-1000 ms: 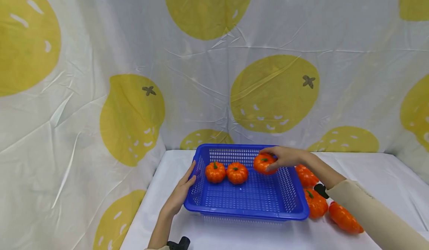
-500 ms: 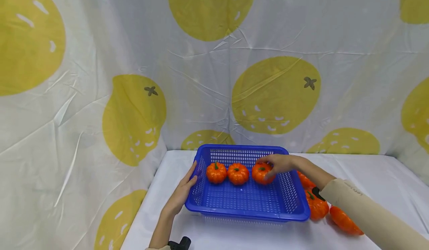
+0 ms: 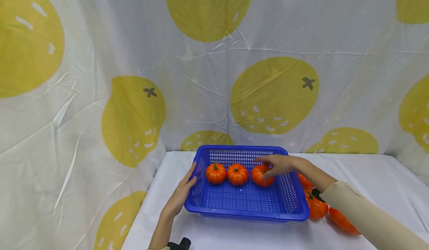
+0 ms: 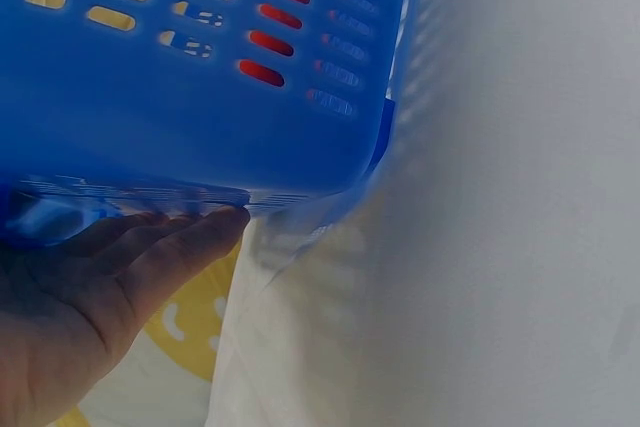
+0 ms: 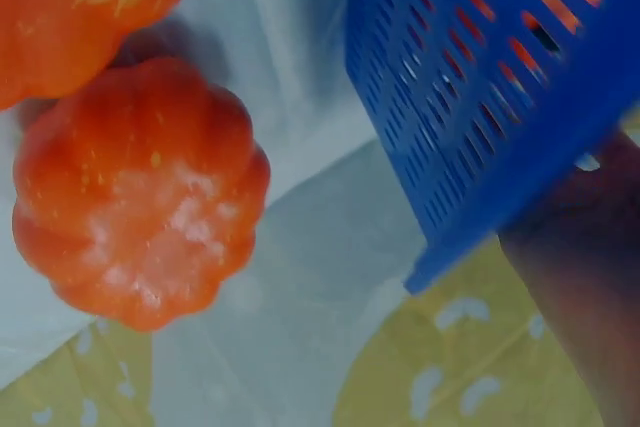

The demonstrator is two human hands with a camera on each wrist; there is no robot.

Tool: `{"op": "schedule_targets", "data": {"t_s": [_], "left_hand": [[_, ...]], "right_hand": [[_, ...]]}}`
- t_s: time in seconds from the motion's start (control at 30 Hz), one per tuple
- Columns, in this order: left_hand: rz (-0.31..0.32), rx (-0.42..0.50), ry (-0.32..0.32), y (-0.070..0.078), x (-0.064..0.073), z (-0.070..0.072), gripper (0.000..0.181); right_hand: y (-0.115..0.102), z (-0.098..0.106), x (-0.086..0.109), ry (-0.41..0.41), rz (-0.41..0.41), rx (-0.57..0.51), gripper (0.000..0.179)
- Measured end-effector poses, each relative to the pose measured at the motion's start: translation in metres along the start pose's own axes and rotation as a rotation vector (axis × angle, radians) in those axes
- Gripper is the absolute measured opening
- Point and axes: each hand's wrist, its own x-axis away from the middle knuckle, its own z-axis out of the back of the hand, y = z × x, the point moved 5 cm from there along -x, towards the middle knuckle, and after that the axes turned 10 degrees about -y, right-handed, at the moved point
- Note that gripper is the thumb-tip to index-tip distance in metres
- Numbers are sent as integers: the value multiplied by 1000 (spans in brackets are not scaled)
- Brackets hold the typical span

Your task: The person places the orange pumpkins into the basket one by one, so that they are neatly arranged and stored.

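While the left hand's (image 3: 179,196) straight fingers press against the outer side of a blue rectangular perforated plastic basket (image 3: 244,212), probably to steady it, the right hand (image 3: 279,164) reaches inside. Its fingers look spread loosely about a glossy orange ribbed pumpkin (image 3: 259,179), thumb in front. Left of those fingers sit two similar orange pumpkins (image 3: 216,173) (image 3: 237,174), seemingly lined up to save room. Other orange pumpkins (image 3: 316,207) lie rightward and nearer the person on the white cloth-covered surface (image 3: 385,183), likely for easy reach.
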Motion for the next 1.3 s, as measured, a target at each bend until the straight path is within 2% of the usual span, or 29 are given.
{"op": "schedule_targets", "data": {"t_s": [0.1, 0.2, 0.33, 0.5, 0.77, 0.97, 1.03, 1.1, 1.2, 1.3], "left_hand": [[0, 1, -2, -1, 0, 0, 57], [2, 1, 1, -1, 1, 0, 57], [5, -4, 4, 0, 2, 1, 57], [8, -15, 15, -1, 4, 3, 57], [8, -11, 19, -2, 5, 3, 57], [10, 1, 11, -4, 5, 1, 57], [11, -2, 11, -5, 6, 1, 57], [13, -4, 15, -5, 6, 1, 57], [14, -4, 24, -6, 7, 2, 57], [12, -2, 26, -6, 7, 2, 57]], "right_hand": [[-5, 10, 17, 70, 24, -36, 75], [-8, 20, 43, 150, 36, -64, 75], [-4, 23, 79, 228, 12, -87, 72], [12, 13, 118, 279, -35, -114, 69], [58, -19, 168, 324, -167, -131, 69], [89, -43, 201, 329, -219, -143, 60], [99, -52, 210, 308, -189, -177, 56], [108, -61, 216, 264, -148, -234, 53], [118, -74, 221, 145, -128, -388, 55], [127, -83, 225, 74, -199, -474, 59]]}}
